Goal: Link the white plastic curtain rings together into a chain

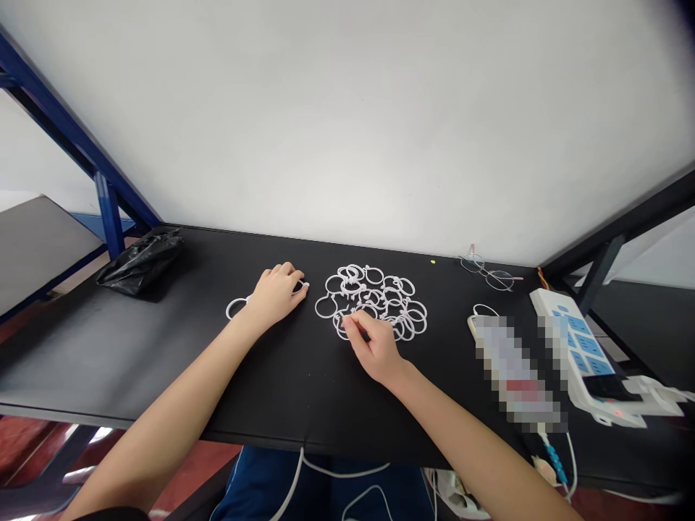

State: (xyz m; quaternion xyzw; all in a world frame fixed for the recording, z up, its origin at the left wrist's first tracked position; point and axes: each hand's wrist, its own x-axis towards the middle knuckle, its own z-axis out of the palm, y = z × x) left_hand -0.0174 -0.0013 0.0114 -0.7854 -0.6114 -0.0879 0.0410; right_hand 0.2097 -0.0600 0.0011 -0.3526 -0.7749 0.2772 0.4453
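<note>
A loose pile of white plastic rings (406,324), with small nubs on them, lies mid-table. My right hand (376,346) is at the pile's near left edge, thumb and index finger pinched on a white ring (337,329). To the left of the pile, my left hand (278,295) is palm down on the table, its fingers curled over another white ring (305,286); most of that ring is hidden by the hand. A further white ring (228,311) lies left of my left wrist, partly covered by it.
A black plastic bag (144,260) lies at the far left of the black table (293,383). Eyeglasses (486,273) rest at the back right. A blurred-out phone (510,369) with a cable and a white power strip (578,347) lie on the right. A white wall stands behind.
</note>
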